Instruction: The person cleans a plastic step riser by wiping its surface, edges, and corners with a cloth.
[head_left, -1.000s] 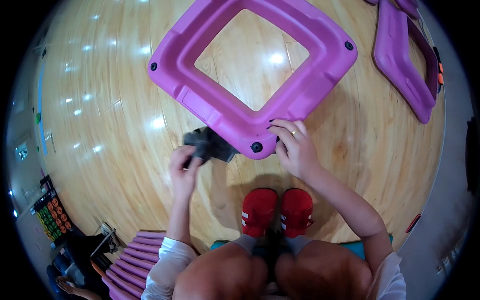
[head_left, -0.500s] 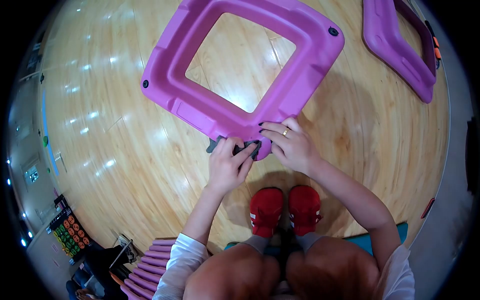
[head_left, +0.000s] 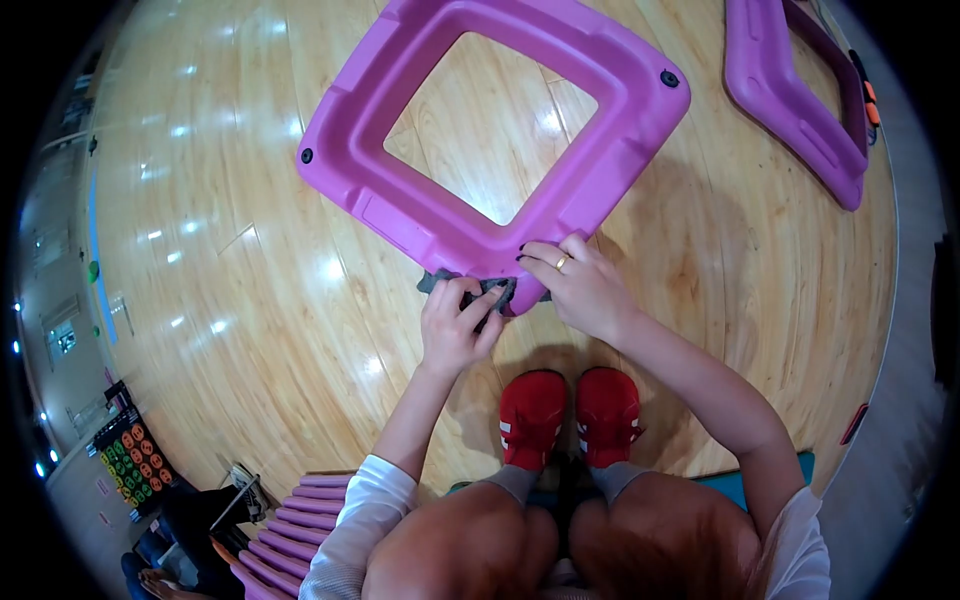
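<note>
One purple frame (head_left: pixel 600 160) is in hand over the wooden floor (head_left: pixel 200 280), in front of the person's red shoes (head_left: pixel 530 412); whether it lies flat or is raised cannot be told. Its sides look nearly equal, so it has no clear long axis; it sits diamond-wise, one corner pointing back toward the shoes and the opposite one cut off by the top of the view. At that near corner of the frame, the left hand (head_left: pixel 452 330) has its fingers bent and nearly closed on a dark grey cloth (head_left: pixel 437 281), pressed to the surface. The right hand (head_left: pixel 592 292), with a ring (head_left: pixel 562 263) on one finger, is partly closed on the rim just right of the same corner, its thumb hard to make out. As for progress, the cloth is at the near corner, where cloth and fingers hide what lies beneath; the left black disc (head_left: pixel 307 156) and right black disc (head_left: pixel 669 77) are uncovered at the frame's side corners, and nothing shows whether these have been dealt with. Right of the frame, apart from it, lies a second purple frame (head_left: pixel 800 130). Well behind and left of it are stacked purple pieces (head_left: pixel 300 520) and another person (head_left: pixel 195 520), partly visible.
</note>
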